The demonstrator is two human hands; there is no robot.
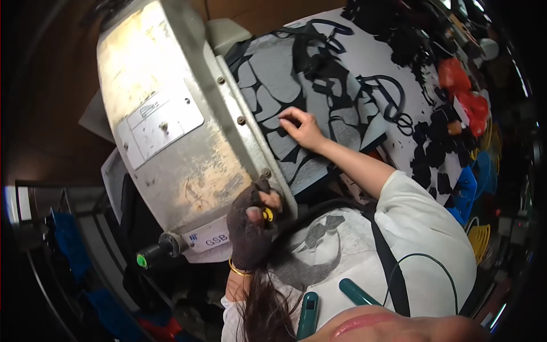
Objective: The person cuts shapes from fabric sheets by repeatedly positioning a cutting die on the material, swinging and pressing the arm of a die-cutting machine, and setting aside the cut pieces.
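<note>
The right hand [305,132], bent loosely and holding nothing, is over the grey sheet with black cut shapes [276,77], right of the big scuffed pale metal machine arm [171,125]. The gloved left hand [250,228] curls by a small yellow-and-black knob [268,214] at the machine arm's near end; its grip is hard to tell.

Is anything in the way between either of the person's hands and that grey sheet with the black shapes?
Nothing visible separates the right hand from the grey sheet. The gloved left hand has the machine head's metal edge between it and the sheet.
</note>
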